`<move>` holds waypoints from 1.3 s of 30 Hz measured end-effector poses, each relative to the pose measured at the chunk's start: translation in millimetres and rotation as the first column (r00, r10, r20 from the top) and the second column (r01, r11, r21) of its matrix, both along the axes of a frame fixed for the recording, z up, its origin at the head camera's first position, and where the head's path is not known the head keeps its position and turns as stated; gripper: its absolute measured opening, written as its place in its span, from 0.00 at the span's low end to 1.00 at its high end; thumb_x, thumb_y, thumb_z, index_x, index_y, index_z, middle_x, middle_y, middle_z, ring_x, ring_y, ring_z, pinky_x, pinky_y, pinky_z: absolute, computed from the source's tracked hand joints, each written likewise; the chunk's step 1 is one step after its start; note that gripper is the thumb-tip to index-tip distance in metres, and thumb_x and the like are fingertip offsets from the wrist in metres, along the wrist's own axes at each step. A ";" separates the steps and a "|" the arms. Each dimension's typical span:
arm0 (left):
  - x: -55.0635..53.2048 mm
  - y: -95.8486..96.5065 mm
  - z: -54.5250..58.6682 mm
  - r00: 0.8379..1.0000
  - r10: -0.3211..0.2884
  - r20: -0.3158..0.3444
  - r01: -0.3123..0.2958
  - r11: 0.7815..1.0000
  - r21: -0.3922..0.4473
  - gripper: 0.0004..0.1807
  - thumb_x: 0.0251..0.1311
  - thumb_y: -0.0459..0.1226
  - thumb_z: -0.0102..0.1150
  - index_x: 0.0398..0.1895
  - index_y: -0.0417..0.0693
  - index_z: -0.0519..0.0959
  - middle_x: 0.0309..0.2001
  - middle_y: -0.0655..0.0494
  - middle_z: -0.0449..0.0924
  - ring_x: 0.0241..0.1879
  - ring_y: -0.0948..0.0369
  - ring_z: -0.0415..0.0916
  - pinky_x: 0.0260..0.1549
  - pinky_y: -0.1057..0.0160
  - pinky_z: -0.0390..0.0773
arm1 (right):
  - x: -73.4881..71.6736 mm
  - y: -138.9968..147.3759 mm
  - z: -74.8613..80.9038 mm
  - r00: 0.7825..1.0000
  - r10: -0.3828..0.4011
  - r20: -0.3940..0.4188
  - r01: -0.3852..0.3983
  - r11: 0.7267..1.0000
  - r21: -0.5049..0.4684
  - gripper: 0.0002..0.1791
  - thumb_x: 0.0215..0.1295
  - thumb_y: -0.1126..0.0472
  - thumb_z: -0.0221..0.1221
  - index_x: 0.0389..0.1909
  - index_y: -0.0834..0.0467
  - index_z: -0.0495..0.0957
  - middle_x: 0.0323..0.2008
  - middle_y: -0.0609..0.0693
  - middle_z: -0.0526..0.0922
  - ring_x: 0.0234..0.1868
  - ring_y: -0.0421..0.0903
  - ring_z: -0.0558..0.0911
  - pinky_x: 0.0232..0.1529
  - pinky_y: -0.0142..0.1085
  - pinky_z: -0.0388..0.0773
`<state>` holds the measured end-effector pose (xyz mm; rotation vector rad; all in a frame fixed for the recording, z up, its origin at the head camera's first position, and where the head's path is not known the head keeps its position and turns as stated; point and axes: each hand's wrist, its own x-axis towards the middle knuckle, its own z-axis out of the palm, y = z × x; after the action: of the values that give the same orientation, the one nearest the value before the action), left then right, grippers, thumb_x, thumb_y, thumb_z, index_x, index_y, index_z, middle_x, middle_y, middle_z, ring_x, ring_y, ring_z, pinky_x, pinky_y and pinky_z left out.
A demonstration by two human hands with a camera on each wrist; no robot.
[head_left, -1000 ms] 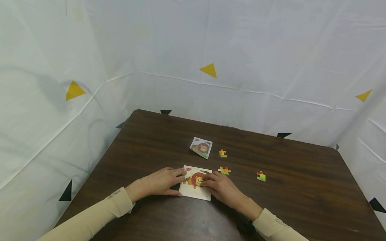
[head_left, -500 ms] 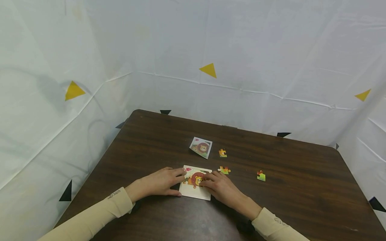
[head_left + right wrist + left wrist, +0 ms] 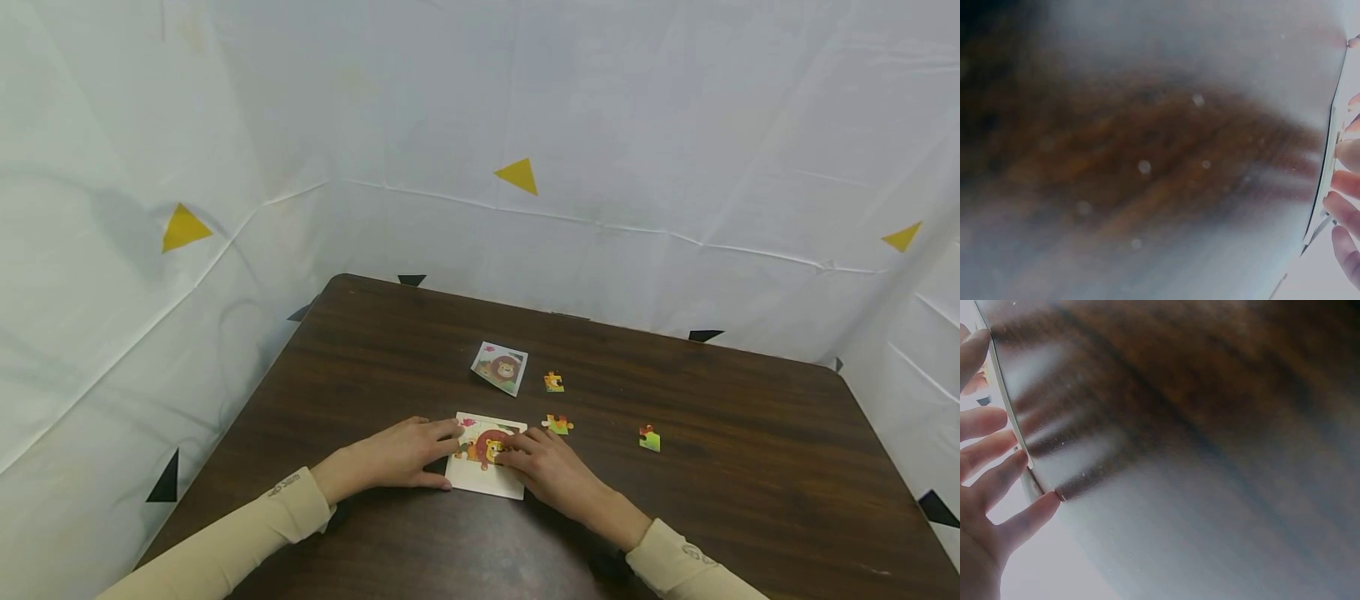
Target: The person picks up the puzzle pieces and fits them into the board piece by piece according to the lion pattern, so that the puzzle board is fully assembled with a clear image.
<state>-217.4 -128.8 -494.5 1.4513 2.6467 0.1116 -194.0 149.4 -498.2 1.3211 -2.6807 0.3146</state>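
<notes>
A white puzzle tray [image 3: 483,482] lies near the table's front, its upper part filled with joined lion jigsaw pieces [image 3: 486,446] and its lower part bare white. My left hand [image 3: 408,452] rests at the tray's left side, fingertips over its upper left and thumb at the lower left corner. In the left wrist view, the left fingers [image 3: 994,478] are spread along the tray's edge. From the right, my right hand [image 3: 555,468] reaches over the tray, fingertips pressing on the lion picture's right side and covering part of it. Right fingers [image 3: 1346,182] show at the right wrist view's edge.
Beyond the tray lies a lion picture card [image 3: 500,367] with a curled corner. Loose jigsaw pieces lie on the dark wooden table [image 3: 720,492]: one beside the card [image 3: 553,382], a second jigsaw piece [image 3: 558,424] behind my right hand, and a green-yellow piece [image 3: 650,438] farther right.
</notes>
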 end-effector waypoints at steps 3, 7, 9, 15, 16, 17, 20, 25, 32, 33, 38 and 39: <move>0.4 0.0 0.2 1.000 0.001 0.002 -0.001 1.000 0.003 0.32 0.61 0.60 0.55 0.61 0.51 0.73 0.63 0.52 0.69 0.59 0.60 0.71 0.57 0.50 0.72 | 0.6 0.0 0.5 1.000 -0.003 0.001 0.003 1.000 0.003 0.14 0.61 0.61 0.65 0.48 0.49 0.84 0.51 0.46 0.81 0.47 0.45 0.76 0.50 0.48 0.75; 0.9 -0.2 0.5 1.000 -0.005 -0.007 0.005 1.000 0.007 0.31 0.61 0.60 0.55 0.60 0.51 0.73 0.63 0.52 0.69 0.59 0.60 0.71 0.56 0.50 0.72 | 1.2 0.1 0.8 1.000 -0.003 0.004 0.003 1.000 -0.003 0.14 0.61 0.61 0.65 0.48 0.49 0.84 0.51 0.46 0.81 0.47 0.45 0.76 0.50 0.47 0.75; 1.0 -0.3 0.4 1.000 -0.009 -0.015 0.010 1.000 0.005 0.31 0.62 0.60 0.54 0.60 0.51 0.73 0.63 0.52 0.69 0.58 0.60 0.71 0.56 0.50 0.72 | 1.4 0.0 0.9 1.000 -0.003 0.004 0.003 1.000 -0.004 0.13 0.61 0.61 0.65 0.48 0.49 0.84 0.51 0.46 0.81 0.47 0.45 0.76 0.50 0.47 0.75; 0.8 -0.1 0.2 0.999 -0.016 -0.029 0.016 1.000 -0.006 0.31 0.62 0.60 0.53 0.59 0.51 0.73 0.63 0.53 0.68 0.59 0.60 0.71 0.56 0.51 0.73 | 1.9 -0.4 1.3 1.000 -0.003 0.000 0.003 1.000 -0.001 0.14 0.61 0.61 0.65 0.48 0.49 0.84 0.49 0.46 0.82 0.48 0.45 0.76 0.52 0.49 0.75; 0.7 -0.1 0.2 0.999 -0.015 -0.029 0.015 1.000 -0.008 0.31 0.62 0.60 0.53 0.59 0.51 0.73 0.63 0.53 0.68 0.59 0.60 0.71 0.56 0.51 0.73 | 2.0 -0.4 1.4 1.000 -0.004 -0.001 0.004 1.000 0.001 0.14 0.61 0.61 0.65 0.48 0.49 0.84 0.49 0.46 0.82 0.48 0.45 0.76 0.52 0.50 0.75; 0.8 0.2 0.4 1.000 -0.015 -0.027 0.015 1.000 -0.008 0.31 0.62 0.60 0.53 0.60 0.51 0.73 0.63 0.53 0.68 0.59 0.60 0.71 0.56 0.51 0.73 | 2.2 -0.5 1.7 1.000 -0.003 0.000 0.003 1.000 0.002 0.14 0.61 0.61 0.65 0.48 0.49 0.84 0.49 0.46 0.82 0.48 0.46 0.77 0.53 0.50 0.75; 1.0 0.2 0.6 1.000 -0.015 -0.027 0.015 1.000 -0.004 0.31 0.62 0.60 0.53 0.60 0.51 0.73 0.63 0.53 0.69 0.59 0.60 0.71 0.56 0.51 0.73 | 2.3 -0.4 2.1 1.000 -0.002 -0.008 0.003 1.000 0.007 0.14 0.61 0.61 0.65 0.48 0.49 0.84 0.50 0.46 0.81 0.48 0.46 0.77 0.52 0.52 0.75; 0.2 -0.5 -0.5 0.999 -0.022 -0.037 0.023 1.000 0.016 0.31 0.62 0.60 0.54 0.59 0.51 0.73 0.62 0.52 0.69 0.58 0.60 0.72 0.55 0.51 0.73 | 1.4 -0.9 0.9 0.999 0.001 -0.038 -0.001 1.000 0.009 0.13 0.59 0.60 0.67 0.46 0.49 0.84 0.46 0.46 0.82 0.46 0.45 0.77 0.49 0.48 0.77; -1.2 -1.1 -3.5 0.999 -0.026 -0.045 0.027 0.999 0.019 0.31 0.61 0.61 0.54 0.59 0.51 0.73 0.62 0.52 0.69 0.58 0.60 0.72 0.55 0.51 0.74 | 0.9 -1.5 0.2 0.999 0.002 -0.035 -0.001 1.000 0.019 0.13 0.59 0.60 0.67 0.46 0.50 0.84 0.45 0.46 0.82 0.45 0.45 0.76 0.48 0.45 0.77; -1.2 -1.2 -3.8 0.999 -0.026 -0.047 0.027 0.999 0.018 0.32 0.61 0.61 0.54 0.59 0.51 0.73 0.62 0.52 0.69 0.57 0.60 0.72 0.54 0.51 0.74 | 0.9 -1.8 0.3 0.999 0.005 -0.035 -0.004 1.000 0.017 0.13 0.59 0.61 0.67 0.45 0.50 0.84 0.45 0.46 0.82 0.45 0.45 0.76 0.48 0.44 0.76; -1.1 -1.1 -3.6 0.998 -0.031 -0.062 0.033 0.999 0.020 0.31 0.61 0.61 0.54 0.58 0.51 0.74 0.62 0.52 0.69 0.56 0.60 0.73 0.54 0.51 0.74 | 0.7 -3.2 1.3 0.999 0.014 -0.046 -0.013 1.000 0.006 0.13 0.58 0.62 0.67 0.44 0.50 0.85 0.45 0.46 0.82 0.45 0.45 0.76 0.48 0.43 0.76; -1.1 -1.0 -3.4 0.998 -0.030 -0.062 0.031 0.999 0.019 0.31 0.61 0.61 0.53 0.58 0.51 0.73 0.62 0.52 0.69 0.56 0.60 0.73 0.54 0.50 0.74 | 0.7 -3.4 1.2 0.999 0.015 -0.052 -0.015 1.000 0.008 0.13 0.58 0.62 0.68 0.44 0.50 0.85 0.45 0.46 0.82 0.45 0.45 0.77 0.48 0.44 0.77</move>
<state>-218.6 -129.8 -497.9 1.5250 2.6776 0.0922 -193.4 146.0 -497.0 1.3332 -2.6327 0.2684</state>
